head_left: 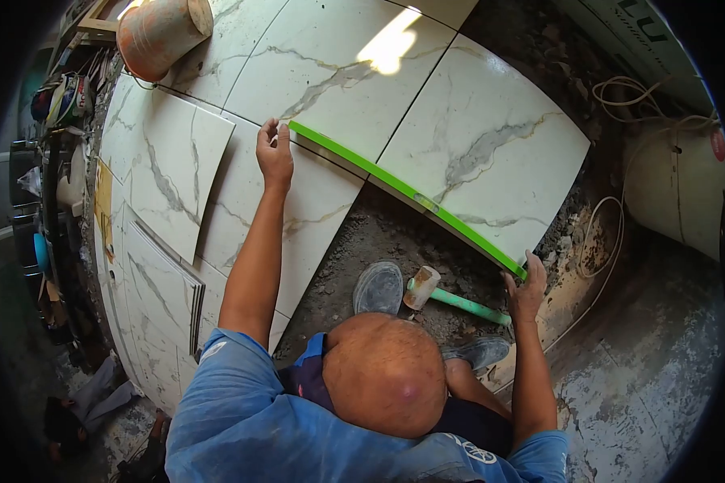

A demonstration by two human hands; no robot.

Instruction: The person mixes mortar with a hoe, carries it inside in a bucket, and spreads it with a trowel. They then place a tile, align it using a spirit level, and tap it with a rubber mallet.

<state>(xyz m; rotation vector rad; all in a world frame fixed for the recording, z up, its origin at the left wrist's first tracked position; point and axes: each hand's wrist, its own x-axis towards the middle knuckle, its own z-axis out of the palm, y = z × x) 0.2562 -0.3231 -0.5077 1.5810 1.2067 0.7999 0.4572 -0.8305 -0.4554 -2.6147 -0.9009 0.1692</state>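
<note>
A long bright-green spirit level [475,237] lies slantwise along the edges of the large white, grey-veined floor tiles [491,121]. At its upper left end is my left hand [275,157], thumb and fingers apart and slightly curled, right beside the level's tip. My right hand [528,290] has its thumb and fingers around the lower right end. Below the level, a mallet [423,287] with a pale head and a green handle lies on rough dark mortar [338,266].
Loose tiles [169,161] and a tile stack [165,286] lie at left. A dirty bucket [165,36] is at upper left. Pale cable [620,209] trails past a whitish container [677,185] on the right. Another person's legs [105,394] show at lower left.
</note>
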